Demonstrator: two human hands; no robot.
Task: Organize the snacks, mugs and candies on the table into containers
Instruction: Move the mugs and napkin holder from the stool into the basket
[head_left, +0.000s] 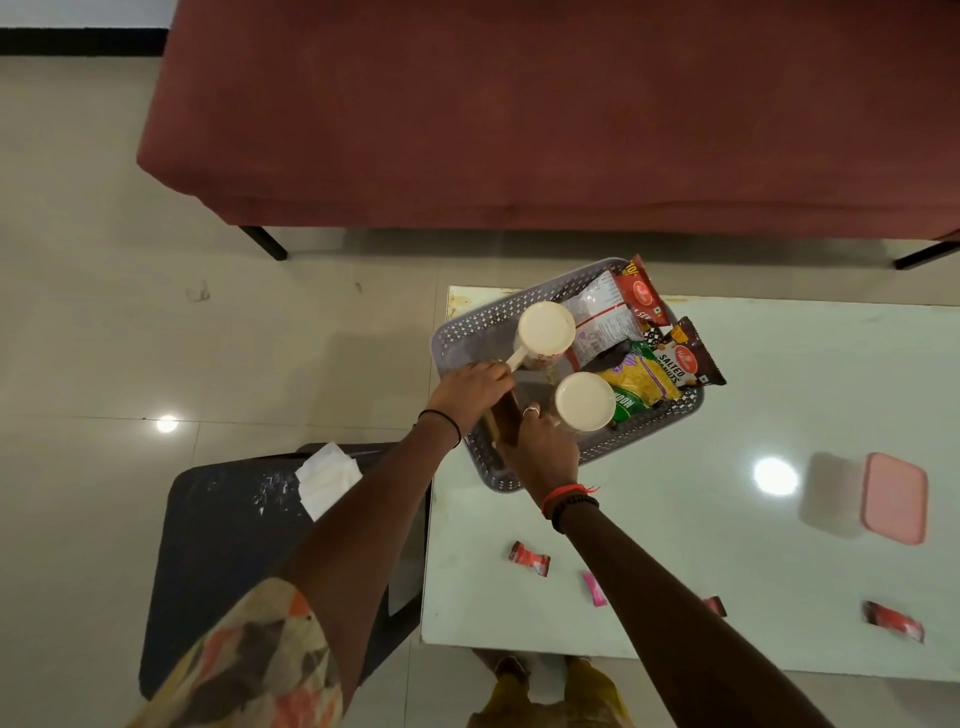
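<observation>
Pinched far mug by its handle with left hand, inside basket. Could not tell grip of right hand at near mug. Judged mugs rigid, breakable; handles best.

sleeve: patterned orange-cream | left: black band | right: red thread, black beads, ring

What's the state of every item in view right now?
far mug: in basket, left hand holds its handle
near mug: in basket, right hand holds its side
snack packets: lying in basket
pink-lidded box: lid on, on table
candies: loose on table
</observation>
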